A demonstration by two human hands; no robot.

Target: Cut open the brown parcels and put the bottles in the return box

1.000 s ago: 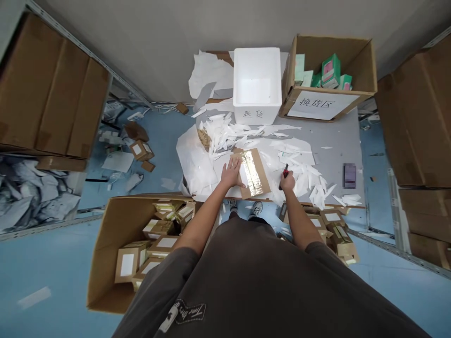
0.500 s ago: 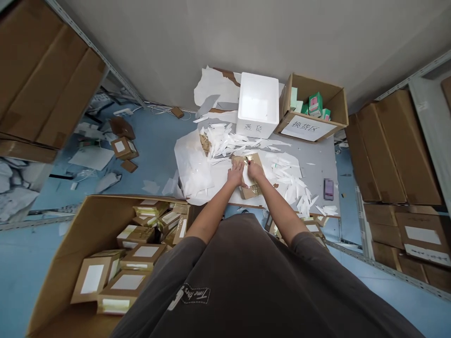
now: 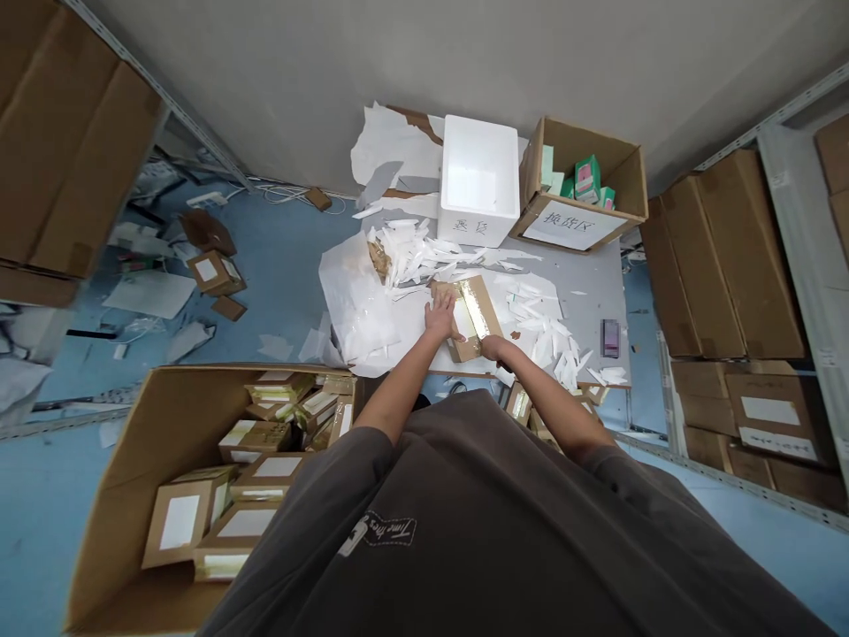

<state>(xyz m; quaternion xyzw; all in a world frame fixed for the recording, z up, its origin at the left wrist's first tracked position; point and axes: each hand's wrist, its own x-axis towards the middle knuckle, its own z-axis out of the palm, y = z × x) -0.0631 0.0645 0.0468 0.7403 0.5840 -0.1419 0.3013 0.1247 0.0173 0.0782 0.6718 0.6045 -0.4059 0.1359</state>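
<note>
Lays the left hand palm down on the left part of a taped carton, with fingers spread. Holds the right hand at the carton's near right corner, by the near end of a shiny tape strip, with fingers curled in; cannot tell about a pinch on anything inside them. Has the carton lying slightly aslant at the near edge of the gray table, around the middle, between both hands. Shows a white label just left of the tape.

Faces a heap of white paper scraps on the far side of the carton, and more scraps to the right, with a phone beyond them, too blurred to read. Has a translucent plastic sheet to the left, draped at the table's left end. Looks across to a white foam box and, just right of it, an open cardboard box with a written paper sign on its near side and green packets inside.

Stands beside a large open carton at the near left, with smaller taped boxes piled inside it
</note>
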